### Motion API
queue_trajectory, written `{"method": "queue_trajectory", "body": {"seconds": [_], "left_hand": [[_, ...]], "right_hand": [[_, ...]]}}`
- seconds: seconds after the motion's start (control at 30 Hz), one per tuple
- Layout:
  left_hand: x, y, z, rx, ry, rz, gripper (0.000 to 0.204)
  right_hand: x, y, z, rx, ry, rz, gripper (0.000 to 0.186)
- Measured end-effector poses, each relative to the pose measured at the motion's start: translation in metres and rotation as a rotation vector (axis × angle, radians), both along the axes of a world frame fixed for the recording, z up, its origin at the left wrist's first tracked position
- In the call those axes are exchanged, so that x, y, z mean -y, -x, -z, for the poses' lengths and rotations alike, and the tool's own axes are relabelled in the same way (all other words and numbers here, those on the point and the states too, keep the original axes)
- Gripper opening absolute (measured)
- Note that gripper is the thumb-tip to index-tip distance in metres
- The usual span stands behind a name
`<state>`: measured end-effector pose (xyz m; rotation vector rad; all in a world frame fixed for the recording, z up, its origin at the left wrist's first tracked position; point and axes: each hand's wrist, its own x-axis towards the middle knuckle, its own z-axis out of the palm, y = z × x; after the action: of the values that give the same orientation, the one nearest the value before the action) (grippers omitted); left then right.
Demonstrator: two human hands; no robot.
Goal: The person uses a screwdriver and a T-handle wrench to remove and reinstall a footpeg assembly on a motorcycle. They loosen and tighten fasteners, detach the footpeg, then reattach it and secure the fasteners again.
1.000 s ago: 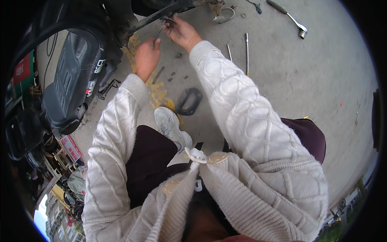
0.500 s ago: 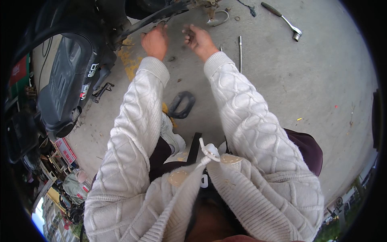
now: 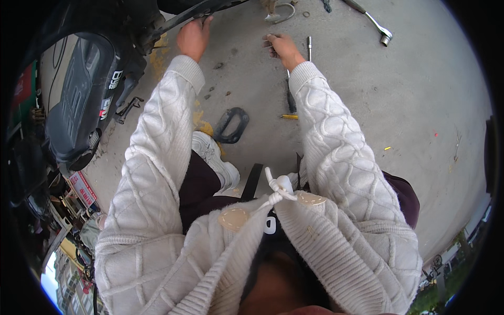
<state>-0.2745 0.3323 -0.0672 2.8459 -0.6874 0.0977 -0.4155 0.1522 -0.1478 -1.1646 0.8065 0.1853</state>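
Up at the dark frame bar (image 3: 197, 11) of a black scooter (image 3: 86, 89) is my left hand (image 3: 192, 40). Its thumb points up along the bar, and its curled fingertips are partly hidden there. To the right, above the concrete, my right hand (image 3: 282, 48) has its fingers bent in and pressed together; whatever they hold, if anything, is too small to make out. Beside that hand lies a thin metal rod (image 3: 309, 46). Below its wrist, partly covered by the sleeve, are a dark-handled tool (image 3: 290, 97) and a yellow stick-like piece (image 3: 288, 116).
A ratchet wrench with a socket (image 3: 375, 25) lies at the upper right. Between my arms rests a black oval ring-shaped part (image 3: 231, 125), close to my white shoe (image 3: 212, 157). A curved metal loop (image 3: 286, 13) hangs at the top. Assorted goods line the left rim.
My right hand has moved right, away from my left hand, and its fingers have closed in. My left hand has shifted slightly up and left. The view has shifted, uncovering the yellow piece.
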Motion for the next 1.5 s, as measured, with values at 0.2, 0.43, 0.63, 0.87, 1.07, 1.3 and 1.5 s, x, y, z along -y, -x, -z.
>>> {"method": "queue_trajectory", "body": {"seconds": [0.2, 0.43, 0.63, 0.87, 1.07, 1.3, 1.5], "left_hand": [[-0.066, 0.019, -0.049, 0.289, -0.207, 0.608, 0.035], [-0.216, 0.056, -0.024, -0.526, -0.389, 0.303, 0.022], [-0.256, 0.057, 0.056, -0.696, 0.058, -0.208, 0.027], [-0.221, 0.076, 0.076, -0.566, -0.041, -0.109, 0.035], [-0.221, 0.065, 0.083, -0.673, -0.096, -0.093, 0.03], [-0.214, 0.046, 0.075, -0.883, 0.3, -0.385, 0.023], [-0.18, 0.059, 0.063, -1.075, 0.697, -0.63, 0.019]], "right_hand": [[-0.056, -0.02, -0.002, 0.134, 0.118, -0.257, 0.028], [-0.145, -0.005, 0.013, 0.326, 0.539, -0.765, 0.021], [-0.197, 0.022, 0.014, 0.608, 1.009, -0.898, 0.013], [-0.244, 0.033, 0.005, 0.608, 1.188, -1.029, 0.014], [-0.235, 0.021, 0.011, 0.522, 1.091, -1.08, 0.015], [-0.167, -0.041, 0.026, 0.472, 0.789, -0.657, 0.017], [-0.147, -0.047, 0.044, 0.542, 1.024, -0.847, 0.023]]}}
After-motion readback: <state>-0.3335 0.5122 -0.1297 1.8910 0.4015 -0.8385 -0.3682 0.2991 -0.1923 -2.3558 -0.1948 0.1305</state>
